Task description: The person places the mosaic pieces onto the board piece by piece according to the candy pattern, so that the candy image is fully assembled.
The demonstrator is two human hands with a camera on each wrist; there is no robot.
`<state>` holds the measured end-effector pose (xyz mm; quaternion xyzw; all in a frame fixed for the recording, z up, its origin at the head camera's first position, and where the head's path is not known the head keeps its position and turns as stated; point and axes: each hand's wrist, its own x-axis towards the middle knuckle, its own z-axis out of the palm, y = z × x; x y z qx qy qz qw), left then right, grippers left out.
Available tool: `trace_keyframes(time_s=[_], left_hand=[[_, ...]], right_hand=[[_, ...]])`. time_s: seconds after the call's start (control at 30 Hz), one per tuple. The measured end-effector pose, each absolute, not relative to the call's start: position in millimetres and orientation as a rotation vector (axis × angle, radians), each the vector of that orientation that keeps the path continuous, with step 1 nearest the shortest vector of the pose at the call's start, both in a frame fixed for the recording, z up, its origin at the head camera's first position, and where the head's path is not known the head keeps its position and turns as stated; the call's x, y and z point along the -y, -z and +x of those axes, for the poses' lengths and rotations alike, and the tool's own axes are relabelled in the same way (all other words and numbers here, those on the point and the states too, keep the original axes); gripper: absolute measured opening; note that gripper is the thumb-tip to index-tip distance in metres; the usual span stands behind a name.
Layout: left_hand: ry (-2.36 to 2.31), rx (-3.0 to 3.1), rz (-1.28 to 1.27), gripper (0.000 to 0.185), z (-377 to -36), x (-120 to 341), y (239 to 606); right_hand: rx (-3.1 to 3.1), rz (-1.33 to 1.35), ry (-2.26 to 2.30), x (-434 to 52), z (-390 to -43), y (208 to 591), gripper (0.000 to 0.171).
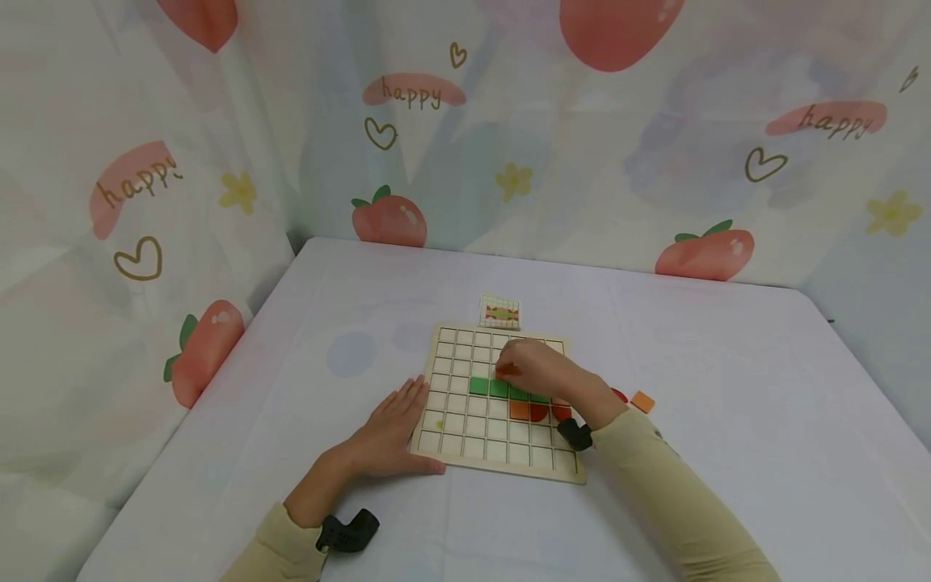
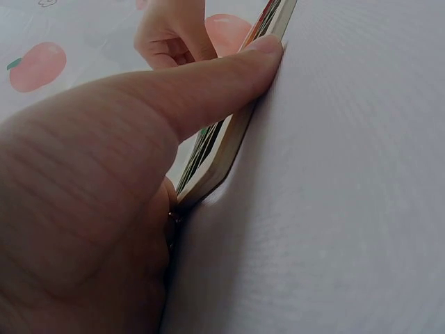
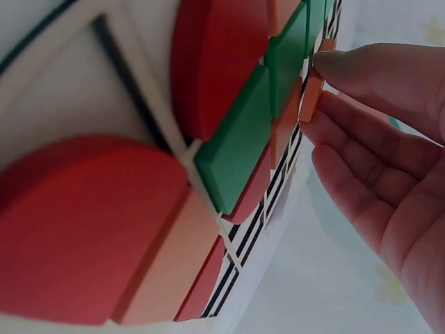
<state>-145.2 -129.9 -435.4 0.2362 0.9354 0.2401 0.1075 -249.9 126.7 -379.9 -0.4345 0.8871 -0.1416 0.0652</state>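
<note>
Open worktop around the hands
Bare worktop point(image 1: 727, 453) lies right of the right hand point(image 1: 541, 373); card point(image 1: 499, 312) and curtain point(image 1: 582, 162) stand beyond it.

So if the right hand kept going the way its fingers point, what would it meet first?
The right hand pinches an orange tile just over the board, fingers pointing left. Going on, it would probably meet the board's open cells above the green tiles; its height above them is unclear.

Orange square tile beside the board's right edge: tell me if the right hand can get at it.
Probably yes: the orange square tile lies bare on the table, nothing covering it, but the right hand already pinches an orange piece.
</note>
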Motion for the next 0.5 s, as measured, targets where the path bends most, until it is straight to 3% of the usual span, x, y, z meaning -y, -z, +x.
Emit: trace_keyframes(time_s=[0.5], left_hand=[[-0.708,-2.752,0.697,0.114,-145.6,129.9,437.2]], right_hand=[[-2.661,-1.347,0.37,-123.7,-252.2,383.7,0.007]])
